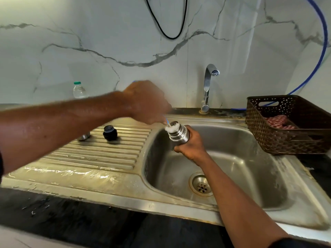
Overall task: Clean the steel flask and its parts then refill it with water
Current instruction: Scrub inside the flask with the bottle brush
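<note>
Now, over the one sink (250, 176), the right hand (191, 147) wraps its fingers round the single steel flask (179, 134), mouth tilted leftward. The left hand (146, 102) grips one brush (171, 127), bristles at the mouth. Best push deep and twist, flask held firm. One black stopper (110, 132) and one steel cap (83, 137) sit on the drainboard.

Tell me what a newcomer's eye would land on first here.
The steel flask, held by the right hand over the sink, with the left hand holding a white-bristled brush at its mouth. Next, the black stopper on the drainboard to the left, and the brown basket at right.
</note>
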